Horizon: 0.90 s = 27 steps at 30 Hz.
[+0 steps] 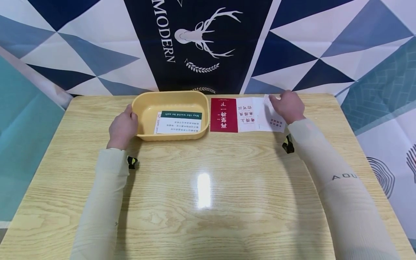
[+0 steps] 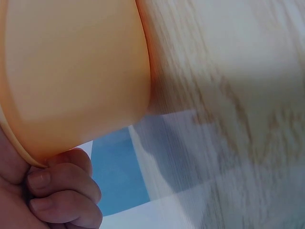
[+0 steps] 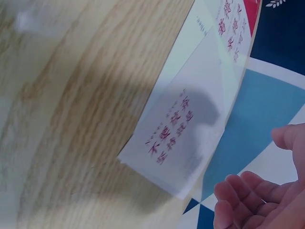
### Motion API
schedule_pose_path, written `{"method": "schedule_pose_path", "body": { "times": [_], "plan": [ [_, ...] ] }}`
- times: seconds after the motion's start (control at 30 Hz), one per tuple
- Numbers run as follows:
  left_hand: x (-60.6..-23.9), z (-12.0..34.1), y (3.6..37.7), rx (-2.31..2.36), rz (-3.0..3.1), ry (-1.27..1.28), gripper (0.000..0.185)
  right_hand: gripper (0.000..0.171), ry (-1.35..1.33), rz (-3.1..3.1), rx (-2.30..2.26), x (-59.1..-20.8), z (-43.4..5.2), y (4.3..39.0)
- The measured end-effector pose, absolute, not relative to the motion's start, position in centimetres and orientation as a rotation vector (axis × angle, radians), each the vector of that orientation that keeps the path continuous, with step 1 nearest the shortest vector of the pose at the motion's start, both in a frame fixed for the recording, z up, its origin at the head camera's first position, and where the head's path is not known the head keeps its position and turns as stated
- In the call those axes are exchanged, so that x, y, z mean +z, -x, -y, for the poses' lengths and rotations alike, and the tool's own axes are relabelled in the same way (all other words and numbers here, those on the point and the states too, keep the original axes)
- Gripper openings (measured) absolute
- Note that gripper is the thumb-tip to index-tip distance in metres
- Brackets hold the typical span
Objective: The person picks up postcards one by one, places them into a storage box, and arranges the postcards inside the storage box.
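A yellow plastic tray [image 1: 147, 108] stands at the table's far middle, with a green-and-white card [image 1: 178, 122] lying inside it. My left hand [image 1: 123, 126] grips the tray's left rim; in the left wrist view its fingers [image 2: 62, 195] curl under the edge of the tray [image 2: 71, 71]. To the right of the tray lie a red card [image 1: 224, 115], a white card with red characters [image 1: 248, 115] and another white card [image 1: 274, 122]. My right hand [image 1: 287, 106] is over that last card's far edge. The right wrist view shows its fingers [image 3: 248, 195] loosely curled beside the card [image 3: 181, 129], holding nothing.
The wooden table [image 1: 208, 187] stretches bare toward me, with a glare spot in its middle. A patterned blue, white and navy cloth [image 1: 201, 43] hangs right behind the table's far edge.
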<state>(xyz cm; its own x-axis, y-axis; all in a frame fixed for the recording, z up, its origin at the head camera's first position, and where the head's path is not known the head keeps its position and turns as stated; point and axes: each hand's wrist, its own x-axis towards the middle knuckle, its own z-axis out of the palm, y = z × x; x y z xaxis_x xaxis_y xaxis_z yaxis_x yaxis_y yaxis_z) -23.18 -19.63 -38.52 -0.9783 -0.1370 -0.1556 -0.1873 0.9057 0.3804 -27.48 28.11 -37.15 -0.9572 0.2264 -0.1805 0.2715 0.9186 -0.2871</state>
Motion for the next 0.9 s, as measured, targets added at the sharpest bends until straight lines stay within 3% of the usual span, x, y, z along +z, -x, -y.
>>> {"method": "schedule_pose_path", "body": {
  "times": [0.27, 0.9],
  "plan": [
    [-38.7, 19.7, 23.1, 0.62, -2.954, 0.245, 0.052, 0.052, -0.446, -2.933, -0.467, -38.0, -29.3, 27.3],
    [-38.9, 19.9, 23.4, 0.605, -2.951, 0.253, 0.053, 0.072, -0.554, -2.764, -0.465, -39.1, -30.0, 26.7]
  ]
}}
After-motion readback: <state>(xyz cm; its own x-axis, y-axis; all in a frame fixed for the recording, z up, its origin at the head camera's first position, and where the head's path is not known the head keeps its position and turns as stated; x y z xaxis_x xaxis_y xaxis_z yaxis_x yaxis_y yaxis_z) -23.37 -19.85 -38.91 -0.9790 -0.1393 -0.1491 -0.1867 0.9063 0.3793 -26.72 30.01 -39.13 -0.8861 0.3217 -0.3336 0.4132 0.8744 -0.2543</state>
